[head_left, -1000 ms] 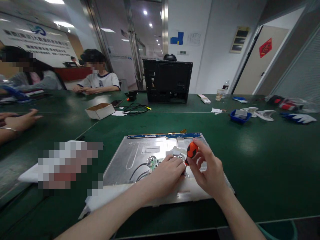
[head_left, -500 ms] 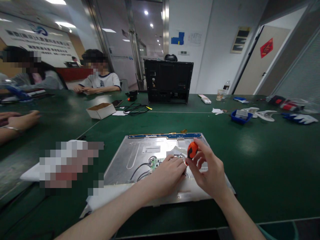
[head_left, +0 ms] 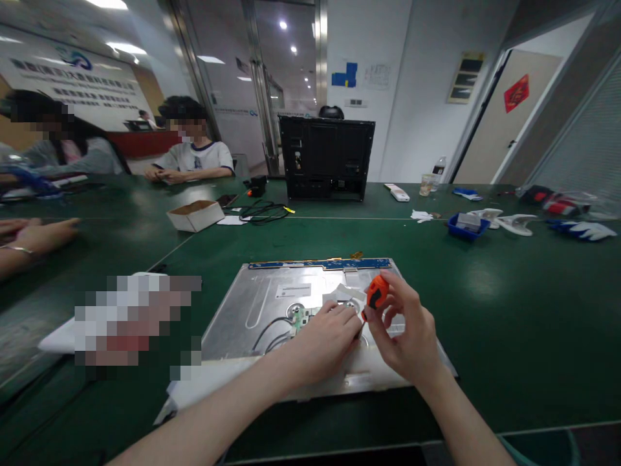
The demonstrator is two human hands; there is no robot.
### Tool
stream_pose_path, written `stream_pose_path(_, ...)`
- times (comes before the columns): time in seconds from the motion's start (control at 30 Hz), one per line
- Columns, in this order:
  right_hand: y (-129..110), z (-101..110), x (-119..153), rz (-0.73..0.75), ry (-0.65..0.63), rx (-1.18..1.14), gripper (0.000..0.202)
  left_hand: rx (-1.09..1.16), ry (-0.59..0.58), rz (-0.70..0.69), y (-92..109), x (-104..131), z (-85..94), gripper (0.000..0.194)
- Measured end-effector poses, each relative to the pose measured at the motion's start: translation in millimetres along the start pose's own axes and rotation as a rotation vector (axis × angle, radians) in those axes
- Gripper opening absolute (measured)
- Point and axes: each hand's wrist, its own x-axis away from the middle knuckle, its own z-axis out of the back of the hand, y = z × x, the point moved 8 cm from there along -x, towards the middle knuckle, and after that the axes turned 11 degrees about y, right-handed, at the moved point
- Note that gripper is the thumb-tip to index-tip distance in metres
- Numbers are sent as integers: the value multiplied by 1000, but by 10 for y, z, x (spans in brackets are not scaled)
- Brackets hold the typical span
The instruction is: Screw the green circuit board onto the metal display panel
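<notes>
My right hand [head_left: 405, 330] grips a short orange and black screwdriver [head_left: 378, 292] by its handle, with the shaft pointing down and left. Beside the shaft, my left hand [head_left: 332, 333] is closed with its fingers curled down. What those fingers hold, if anything, is hidden beneath them. Under both hands lies a silver display panel [head_left: 228, 323], back side up, on the green table. A small green circuit board [head_left: 301, 318] with black cables [head_left: 272, 327] sits on it, partly covered by my left hand. A blue circuit strip [head_left: 291, 264] runs along the panel's far edge.
Behind the panel stands a black monitor casing [head_left: 327, 152]. An open cardboard box [head_left: 196, 217] and a black cable [head_left: 264, 211] are to the left of it. A blue tray [head_left: 468, 226] and gloves [head_left: 582, 230] lie at right. Other people sit along the left side.
The screwdriver handle has tilted slightly to the right, turning with my right fingers. My left hand has stayed in place.
</notes>
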Motion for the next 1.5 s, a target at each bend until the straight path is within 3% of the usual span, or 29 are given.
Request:
stream_pose_path(0.9, -8, -34, -15, 10, -60, 14, 55, 37, -39, 29, 0, -9, 11, 16)
stream_pose_path(1.5, 7, -43, 11, 9, -41, 25, 54, 33, 13, -3, -16, 2, -11, 13)
